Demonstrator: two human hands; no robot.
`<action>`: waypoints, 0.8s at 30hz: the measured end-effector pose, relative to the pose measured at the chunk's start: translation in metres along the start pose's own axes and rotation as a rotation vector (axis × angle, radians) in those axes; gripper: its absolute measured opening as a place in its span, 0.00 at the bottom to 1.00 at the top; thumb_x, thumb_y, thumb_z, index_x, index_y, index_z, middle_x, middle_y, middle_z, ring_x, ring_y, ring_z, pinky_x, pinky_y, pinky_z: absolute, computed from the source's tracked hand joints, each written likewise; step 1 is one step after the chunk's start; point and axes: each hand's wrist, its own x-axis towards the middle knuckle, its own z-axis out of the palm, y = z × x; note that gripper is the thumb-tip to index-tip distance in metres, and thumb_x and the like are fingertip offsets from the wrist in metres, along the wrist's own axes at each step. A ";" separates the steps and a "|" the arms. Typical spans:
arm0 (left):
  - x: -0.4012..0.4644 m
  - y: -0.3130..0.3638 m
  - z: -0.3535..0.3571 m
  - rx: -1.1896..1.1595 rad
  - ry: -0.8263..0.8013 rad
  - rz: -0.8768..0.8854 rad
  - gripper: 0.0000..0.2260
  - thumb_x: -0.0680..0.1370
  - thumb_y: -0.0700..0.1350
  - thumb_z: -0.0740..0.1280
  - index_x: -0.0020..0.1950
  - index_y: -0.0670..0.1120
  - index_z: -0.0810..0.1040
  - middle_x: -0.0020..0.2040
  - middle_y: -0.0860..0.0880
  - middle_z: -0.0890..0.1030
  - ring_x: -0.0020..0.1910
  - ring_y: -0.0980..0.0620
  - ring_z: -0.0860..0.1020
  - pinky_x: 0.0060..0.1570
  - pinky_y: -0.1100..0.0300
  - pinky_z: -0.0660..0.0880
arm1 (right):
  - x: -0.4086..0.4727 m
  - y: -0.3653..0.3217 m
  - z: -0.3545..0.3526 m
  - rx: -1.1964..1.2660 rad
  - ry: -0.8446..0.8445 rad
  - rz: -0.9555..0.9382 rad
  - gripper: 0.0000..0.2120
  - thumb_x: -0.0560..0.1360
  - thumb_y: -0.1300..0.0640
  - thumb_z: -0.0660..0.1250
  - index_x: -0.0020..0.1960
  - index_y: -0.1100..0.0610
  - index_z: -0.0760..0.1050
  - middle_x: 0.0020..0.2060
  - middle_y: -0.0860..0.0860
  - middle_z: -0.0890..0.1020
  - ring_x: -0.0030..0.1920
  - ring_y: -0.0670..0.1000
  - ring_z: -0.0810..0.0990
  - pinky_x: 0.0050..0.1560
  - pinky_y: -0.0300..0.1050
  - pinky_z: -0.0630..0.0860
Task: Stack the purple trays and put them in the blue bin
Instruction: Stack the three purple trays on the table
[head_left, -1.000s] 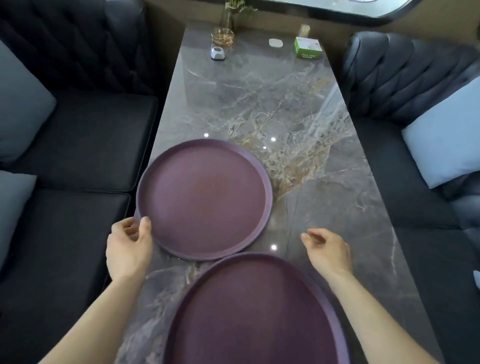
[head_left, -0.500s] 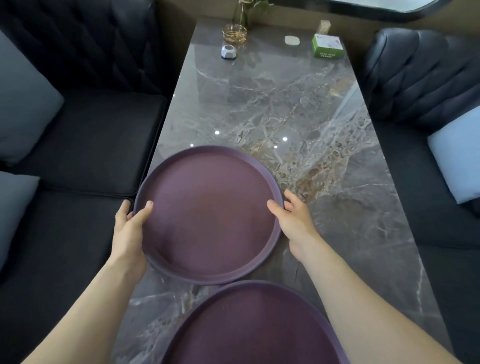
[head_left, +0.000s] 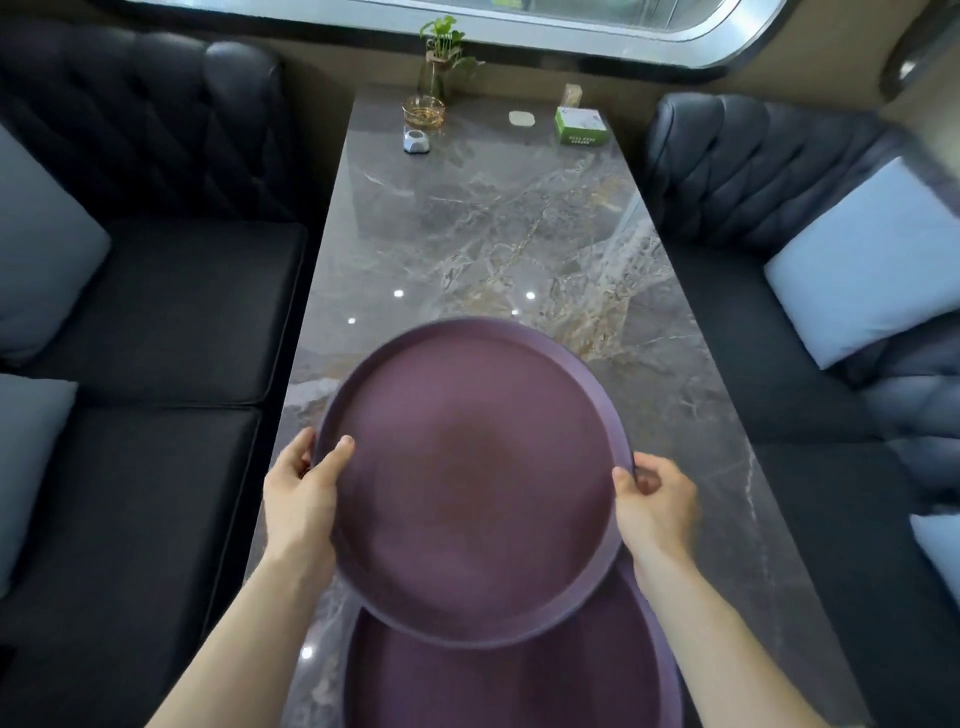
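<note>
Two round purple trays are in the head view. The upper purple tray (head_left: 472, 478) is lifted off the marble table (head_left: 483, 228) and tilted, its near edge overlapping the second purple tray (head_left: 509, 680), which lies flat at the table's near end. My left hand (head_left: 298, 499) grips the upper tray's left rim, thumb on the inside. My right hand (head_left: 657, 501) grips its right rim. No blue bin is in sight.
At the table's far end stand a glass vase with a plant (head_left: 439, 62), an amber glass dish (head_left: 423, 111), a small white object (head_left: 416, 141) and a green box (head_left: 581, 126). Dark sofas with pale cushions (head_left: 862, 265) flank both long sides.
Both hands closed on the far tray's rim, lifted it from the table and brought it toward me, so it now overlaps the near tray. The camera tilted up.
</note>
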 end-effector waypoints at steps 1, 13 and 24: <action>-0.011 -0.007 -0.004 0.009 -0.001 -0.013 0.28 0.74 0.44 0.73 0.73 0.46 0.70 0.65 0.50 0.76 0.59 0.52 0.77 0.64 0.55 0.71 | -0.011 0.011 -0.010 -0.028 0.026 -0.003 0.08 0.73 0.62 0.71 0.51 0.54 0.80 0.40 0.52 0.82 0.44 0.54 0.81 0.50 0.45 0.74; -0.097 -0.093 -0.055 0.386 0.070 -0.006 0.23 0.72 0.48 0.73 0.66 0.49 0.75 0.55 0.49 0.82 0.55 0.46 0.80 0.61 0.46 0.75 | -0.116 0.138 -0.072 -0.296 0.102 0.069 0.06 0.72 0.59 0.71 0.48 0.50 0.80 0.39 0.49 0.84 0.39 0.53 0.78 0.40 0.43 0.70; -0.118 -0.125 -0.060 0.890 0.052 0.178 0.24 0.73 0.48 0.71 0.68 0.46 0.75 0.62 0.40 0.76 0.64 0.39 0.73 0.64 0.42 0.71 | -0.127 0.177 -0.079 -0.407 0.162 0.044 0.11 0.71 0.62 0.72 0.53 0.54 0.82 0.43 0.54 0.83 0.45 0.57 0.80 0.44 0.46 0.70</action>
